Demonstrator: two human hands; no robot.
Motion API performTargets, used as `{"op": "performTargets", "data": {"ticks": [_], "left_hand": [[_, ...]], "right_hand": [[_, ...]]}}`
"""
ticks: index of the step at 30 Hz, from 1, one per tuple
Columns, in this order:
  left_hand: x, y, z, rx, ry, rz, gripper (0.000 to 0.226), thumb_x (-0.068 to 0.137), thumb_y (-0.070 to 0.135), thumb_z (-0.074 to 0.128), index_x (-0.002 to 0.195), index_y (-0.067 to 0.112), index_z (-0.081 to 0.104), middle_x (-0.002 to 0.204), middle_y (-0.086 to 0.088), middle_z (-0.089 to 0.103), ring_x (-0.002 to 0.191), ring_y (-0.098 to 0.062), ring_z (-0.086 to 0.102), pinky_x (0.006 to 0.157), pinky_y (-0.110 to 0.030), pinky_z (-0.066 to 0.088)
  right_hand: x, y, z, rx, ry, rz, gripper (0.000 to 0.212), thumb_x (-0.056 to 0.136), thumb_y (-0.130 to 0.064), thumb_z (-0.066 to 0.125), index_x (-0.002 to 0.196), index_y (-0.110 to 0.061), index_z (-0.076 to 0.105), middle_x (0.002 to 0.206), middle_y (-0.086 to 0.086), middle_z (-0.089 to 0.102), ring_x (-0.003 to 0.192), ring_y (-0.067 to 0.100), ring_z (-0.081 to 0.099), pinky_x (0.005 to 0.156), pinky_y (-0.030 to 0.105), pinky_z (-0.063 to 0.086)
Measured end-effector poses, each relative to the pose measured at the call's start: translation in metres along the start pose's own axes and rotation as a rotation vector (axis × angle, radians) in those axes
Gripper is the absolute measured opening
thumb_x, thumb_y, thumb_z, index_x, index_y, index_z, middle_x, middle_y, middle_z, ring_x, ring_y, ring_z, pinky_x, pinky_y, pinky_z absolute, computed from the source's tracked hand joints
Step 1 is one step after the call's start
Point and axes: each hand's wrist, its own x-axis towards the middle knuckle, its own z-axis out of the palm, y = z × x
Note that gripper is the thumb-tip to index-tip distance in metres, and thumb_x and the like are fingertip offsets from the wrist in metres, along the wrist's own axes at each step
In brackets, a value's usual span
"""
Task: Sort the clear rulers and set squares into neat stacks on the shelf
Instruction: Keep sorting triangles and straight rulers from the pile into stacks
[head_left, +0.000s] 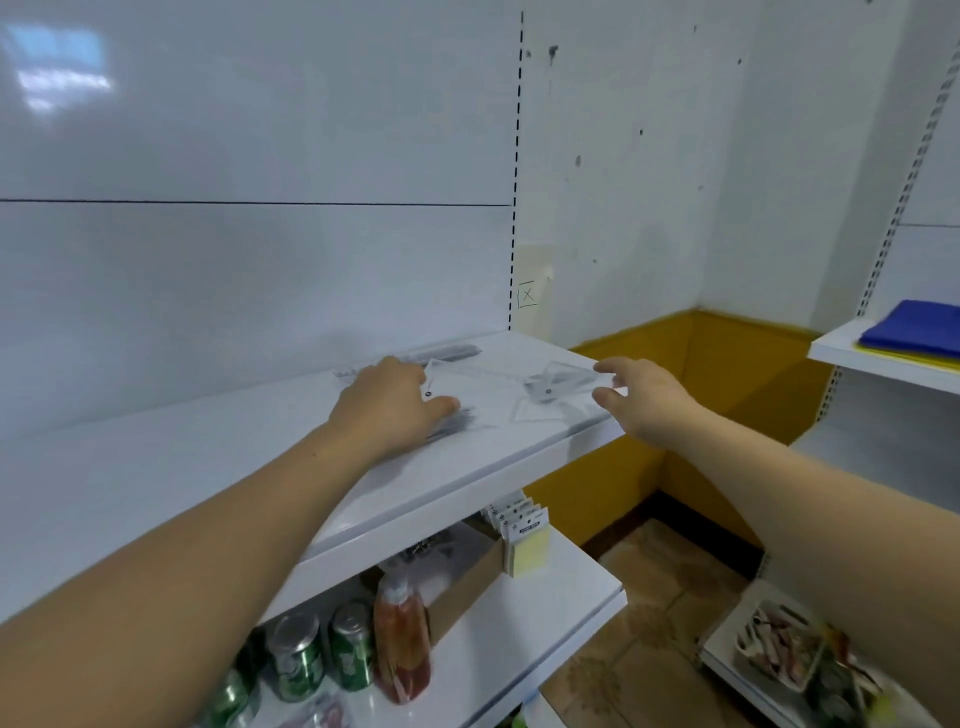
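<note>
Clear rulers and set squares lie scattered on the white top shelf (218, 467). My left hand (389, 405) lies palm down on a pile of clear rulers (457, 418), fingers spread flat. A clear set square (561, 382) lies near the shelf's right end, with a second triangular outline (535, 410) just in front of it. My right hand (644, 397) hovers at the right end of the shelf, thumb and fingers apart beside the set square's edge; whether it touches it is unclear. More clear rulers (447, 353) lie along the back wall.
The shelf below holds green cans (317, 654), a bottle of reddish liquid (400, 639), a cardboard box (467, 577) and yellow sticky-note packs (527, 545). A side shelf at right carries a blue folded item (914, 327). Packaged goods (789, 649) sit low at right.
</note>
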Motion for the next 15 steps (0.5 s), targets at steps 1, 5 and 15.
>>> {"op": "performTargets", "data": {"ticks": [1,5,15], "left_hand": [[0.004,0.001,0.003,-0.005,-0.012,-0.004,0.058,0.085,0.057,0.054,0.122,0.012,0.058,0.133,-0.008,0.051,0.114,-0.028,0.052,0.092,-0.038,0.045],[0.016,0.002,0.014,-0.003,-0.048,-0.041,0.056,0.085,0.058,0.054,0.115,0.012,0.06,0.124,-0.005,0.056,0.107,-0.023,0.055,0.085,-0.034,0.044],[0.037,0.032,0.03,0.017,-0.017,-0.164,0.059,0.086,0.056,0.053,0.131,0.018,0.051,0.14,-0.002,0.047,0.123,-0.022,0.047,0.1,-0.037,0.04]], "right_hand": [[0.008,0.003,0.002,-0.013,-0.023,0.003,0.043,0.095,-0.037,0.049,0.137,-0.029,0.043,0.136,0.006,0.048,0.119,0.028,0.048,0.097,0.041,0.046],[0.04,0.017,0.009,-0.056,-0.132,-0.015,0.042,0.095,-0.039,0.048,0.136,-0.033,0.043,0.142,0.007,0.041,0.125,0.029,0.043,0.102,0.044,0.042],[0.108,0.038,0.024,-0.126,-0.383,-0.171,0.051,0.095,-0.042,0.044,0.144,-0.033,0.032,0.15,0.007,0.03,0.138,0.028,0.029,0.113,0.041,0.025]]}}
